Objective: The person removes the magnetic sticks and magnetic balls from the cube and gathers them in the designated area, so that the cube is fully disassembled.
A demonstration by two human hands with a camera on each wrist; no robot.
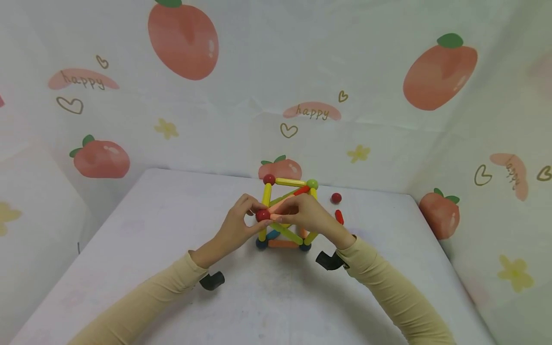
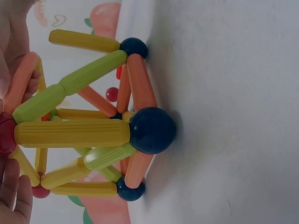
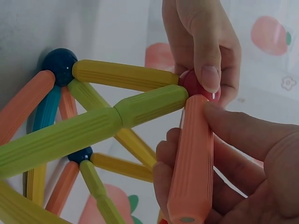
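A frame of magnetic rods and balls stands on the table, with dark blue balls [image 2: 152,130] at its base. My left hand [image 1: 233,230] pinches the red ball [image 1: 263,215] at its near upper left corner. A yellow rod [image 2: 72,134] rises to this ball, and two light green rods [image 3: 152,107] joined end to end slant from it. My right hand [image 1: 308,215] holds a salmon-coloured rod [image 3: 191,158] between thumb and fingers. One end of that rod is right at the red ball; its other end is free in the right wrist view.
Behind and right of the frame lie a loose red ball [image 1: 336,198] and a short red rod [image 1: 339,217]. At the frame's back top corners sit another red ball [image 1: 269,179] and a light green ball [image 1: 312,184]. A fruit-printed cloth [image 1: 241,96] hangs behind the white table [image 1: 267,302].
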